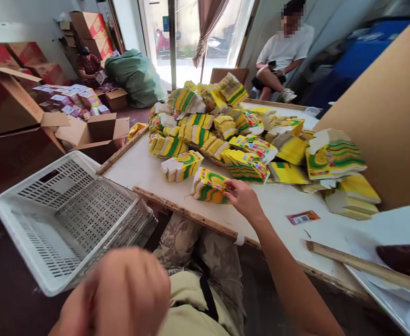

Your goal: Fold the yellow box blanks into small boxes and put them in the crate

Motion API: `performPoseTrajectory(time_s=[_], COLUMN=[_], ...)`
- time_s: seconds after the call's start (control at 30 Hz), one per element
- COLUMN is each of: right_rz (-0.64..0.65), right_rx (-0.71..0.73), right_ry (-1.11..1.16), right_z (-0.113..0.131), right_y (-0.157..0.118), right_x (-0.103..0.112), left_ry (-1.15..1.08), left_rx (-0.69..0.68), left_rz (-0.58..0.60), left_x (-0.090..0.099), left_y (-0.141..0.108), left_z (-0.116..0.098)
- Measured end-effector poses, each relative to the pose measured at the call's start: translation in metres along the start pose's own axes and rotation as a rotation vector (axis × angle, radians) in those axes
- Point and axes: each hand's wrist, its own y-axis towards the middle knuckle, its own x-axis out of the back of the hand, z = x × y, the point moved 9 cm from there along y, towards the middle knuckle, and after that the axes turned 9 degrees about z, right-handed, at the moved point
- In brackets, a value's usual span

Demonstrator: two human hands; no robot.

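My right hand (pixel 241 198) reaches over the white table and has its thumb and fingers at the right end of a stack of flat yellow-and-green cartons (pixel 210 185) near the front edge. Close to the camera, my left hand (pixel 121 291) is raised and blurred, its fingers curled; whatever it might hold is hidden. Just behind the stack lies a smaller bundle of cartons (pixel 182 165). A large heap of the same bundled cartons (pixel 205 126) covers the back of the table.
A white perforated crate (pixel 75 210) stands left of the table (pixel 274 224). On the table's right are a small packet (pixel 303 217) and a wooden stick (pixel 362 263). Open boxes stand far left. Two people sit in the background.
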Motion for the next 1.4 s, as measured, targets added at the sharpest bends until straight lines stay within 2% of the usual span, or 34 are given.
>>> performPoseTrajectory(time_s=[0.07, 0.1, 0.13, 0.17, 0.2, 0.23, 0.33, 0.43, 0.53, 0.67, 0.83, 0.93, 1.03, 1.17, 1.4], right_rz=[-0.007, -0.014, -0.022, -0.031, -0.039, -0.045, -0.041, -0.028, -0.019, -0.010, -0.008, -0.021, -0.037, -0.054, -0.091], right_rx=[0.017, 0.028, 0.041, 0.053, 0.060, 0.062, 0.053, 0.033, 0.006, 0.014, 0.020, 0.015, 0.013, 0.005, -0.056], right_ry=[-0.008, -0.014, -0.018, -0.019, -0.017, -0.015, -0.012, 0.012, 0.032, 0.022, -0.004, -0.018, -0.030, -0.058, -0.054], right_z=[-0.002, -0.003, -0.003, -0.003, -0.003, -0.003, -0.003, -0.004, -0.006, -0.006, -0.005, -0.004, -0.003, -0.001, 0.004], right_y=[-0.001, -0.002, -0.002, -0.003, -0.004, -0.005, -0.007, -0.007, -0.006, -0.007, -0.008, -0.008, -0.009, -0.008, -0.003], right_x=[0.000, 0.000, 0.000, 0.000, 0.000, 0.001, 0.000, 0.000, 0.000, 0.001, 0.002, 0.002, 0.002, 0.004, 0.007], left_ry=[0.221, 0.408, 0.658, 0.881, 1.009, 0.996, 0.865, 0.780, 0.739, 0.706, 0.685, 0.687, 0.701, 0.725, 0.740], left_rx=[0.150, 0.320, 0.592, 0.905, 1.243, 1.391, 1.614, 1.754, 1.827, 1.867, 1.847, 1.775, 1.703, 1.650, 1.559], left_rz=[-0.293, -0.467, -0.630, -0.711, -0.682, -0.658, -0.542, -0.449, -0.377, -0.296, -0.244, -0.251, -0.274, -0.306, -0.326], left_x=[0.047, 0.074, 0.101, 0.120, 0.131, 0.136, 0.132, 0.121, 0.115, 0.103, 0.064, 0.040, 0.023, 0.013, 0.007], left_y=[-0.022, -0.043, -0.073, -0.106, -0.140, -0.167, -0.226, -0.258, -0.268, -0.269, -0.258, -0.242, -0.225, -0.214, -0.202], left_z=[0.017, 0.032, 0.049, 0.066, 0.088, 0.108, 0.159, 0.188, 0.199, 0.203, 0.210, 0.217, 0.222, 0.225, 0.229])
